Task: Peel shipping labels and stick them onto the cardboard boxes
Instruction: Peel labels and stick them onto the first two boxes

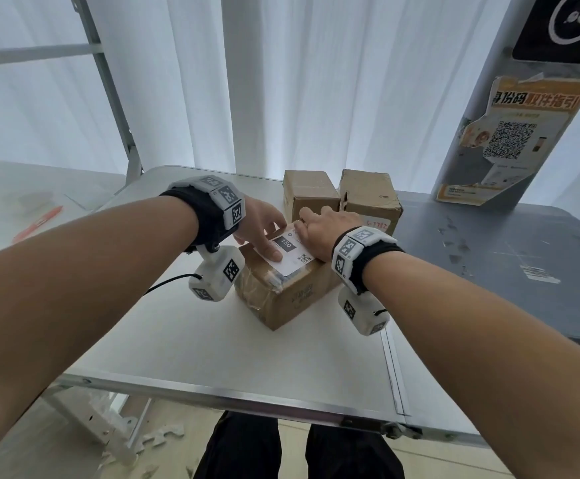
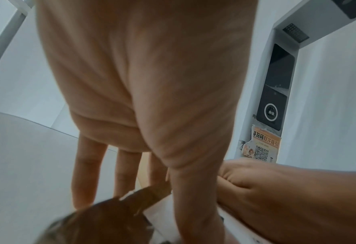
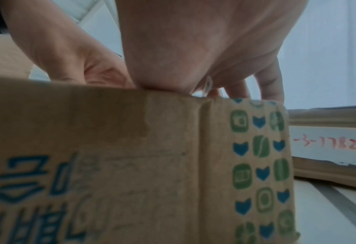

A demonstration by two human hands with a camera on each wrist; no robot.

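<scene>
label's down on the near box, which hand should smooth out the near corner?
Left. The left hand already has its thumb on the label near that corner; the right hand rests at the far edge.

Near box (image 1: 281,292): brown cardboard, blue print, green-and-blue icon grid. Label (image 1: 290,252): white, dark block. Counter (image 1: 212,340): white; poster (image 1: 513,140) at 2 o'clock: orange.

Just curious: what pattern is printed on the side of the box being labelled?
Rows of green and blue icons on the brown cardboard box, clearest in the right wrist view.
</scene>
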